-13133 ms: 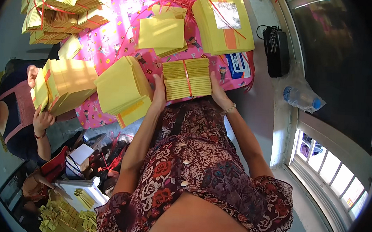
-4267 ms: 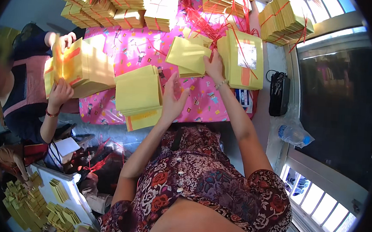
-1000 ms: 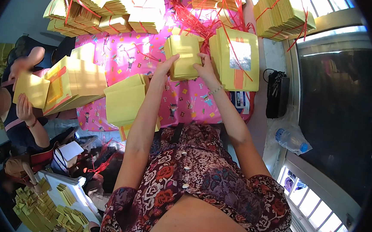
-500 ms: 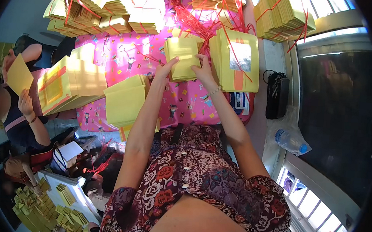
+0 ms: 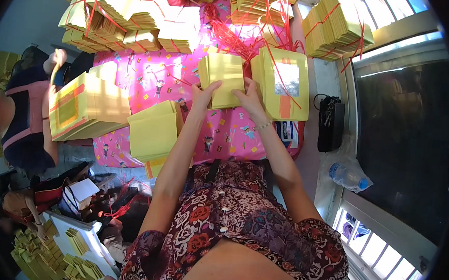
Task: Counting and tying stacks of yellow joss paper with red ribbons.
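A small stack of yellow paper pieces [image 5: 223, 72], perhaps envelopes, is between my hands on the pink patterned tablecloth [image 5: 158, 75]. My left hand [image 5: 205, 96] is closed on its lower left corner, thumb on top. On the right edge my right hand [image 5: 249, 97] grips the same stack, thumb pressed against its near side. Close to the right hand stands a bigger yellow bundle [image 5: 293, 100] with an orange strip and a white patch on its face. Left of my left forearm lies a loose yellow pile [image 5: 154, 132].
Bundles tied with red string [image 5: 177, 30] fill the far left; another bundle [image 5: 334, 28] is at far right. Loose red strings [image 5: 231, 39] lie beyond my hands. A large yellow block [image 5: 94, 105] stands near a co-worker [image 5: 26, 110]. A black bag [image 5: 331, 124] and bottle [image 5: 348, 175] sit right.
Both my hands stay on the stack, with the fingers slightly shifted along its sides. The co-worker at left has swung the yellow piece away, and it now shows edge-on. The view has shifted slightly.
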Available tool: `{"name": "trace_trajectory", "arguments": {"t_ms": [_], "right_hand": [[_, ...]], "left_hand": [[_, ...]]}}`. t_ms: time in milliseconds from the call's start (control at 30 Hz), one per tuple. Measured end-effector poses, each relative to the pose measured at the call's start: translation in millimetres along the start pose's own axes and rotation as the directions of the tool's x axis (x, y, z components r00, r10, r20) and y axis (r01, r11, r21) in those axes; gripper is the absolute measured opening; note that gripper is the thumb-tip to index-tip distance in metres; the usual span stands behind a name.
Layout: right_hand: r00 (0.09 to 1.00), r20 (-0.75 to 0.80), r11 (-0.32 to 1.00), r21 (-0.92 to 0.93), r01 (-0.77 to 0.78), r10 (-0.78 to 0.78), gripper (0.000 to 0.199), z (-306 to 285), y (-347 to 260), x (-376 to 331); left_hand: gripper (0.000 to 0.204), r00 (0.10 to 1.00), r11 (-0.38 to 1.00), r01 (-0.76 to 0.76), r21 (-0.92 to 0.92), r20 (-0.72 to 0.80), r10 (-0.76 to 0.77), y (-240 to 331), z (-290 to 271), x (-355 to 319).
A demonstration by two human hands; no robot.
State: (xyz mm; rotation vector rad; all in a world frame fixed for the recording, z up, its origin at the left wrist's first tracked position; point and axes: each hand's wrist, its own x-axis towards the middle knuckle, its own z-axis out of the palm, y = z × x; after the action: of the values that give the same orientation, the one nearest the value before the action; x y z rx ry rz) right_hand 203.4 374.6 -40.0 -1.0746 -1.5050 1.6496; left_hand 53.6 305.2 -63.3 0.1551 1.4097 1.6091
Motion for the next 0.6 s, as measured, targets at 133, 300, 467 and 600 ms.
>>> {"name": "trace_trajectory", "arguments": {"t_ms": [133, 300, 467, 600], "right_hand": [[0.975, 0.155, 0.983, 0.061, -0.173, 0.162, 0.060, -6.9, -28.1, -11.2], [0.851, 0.441, 0.808, 0.368, -0.460, 0.284, 0.051, -23.9, -33.9, -45.0], [0.884, 0.405, 0.689, 0.573, -0.445, 0.234, 0.054, -28.6, -1.2, -69.2], [0.870, 0.490, 0.469, 0.757, -0.455, 0.054, 0.059, -32.1, 22.3, -81.0]], "left_hand": [[0.079, 0.989, 0.989, -0.147, 0.034, -0.019, 0.148, 25.2, 2.0, -53.7], [0.077, 0.975, 0.912, -0.199, 0.359, -0.017, 0.220, 55.8, 14.8, -129.8], [0.063, 0.926, 0.857, -0.378, 0.350, 0.152, 0.347, 56.0, 14.9, -166.8], [0.041, 0.947, 0.955, -0.289, 0.071, 0.168, 0.274, 44.9, 6.1, -170.9]]}}
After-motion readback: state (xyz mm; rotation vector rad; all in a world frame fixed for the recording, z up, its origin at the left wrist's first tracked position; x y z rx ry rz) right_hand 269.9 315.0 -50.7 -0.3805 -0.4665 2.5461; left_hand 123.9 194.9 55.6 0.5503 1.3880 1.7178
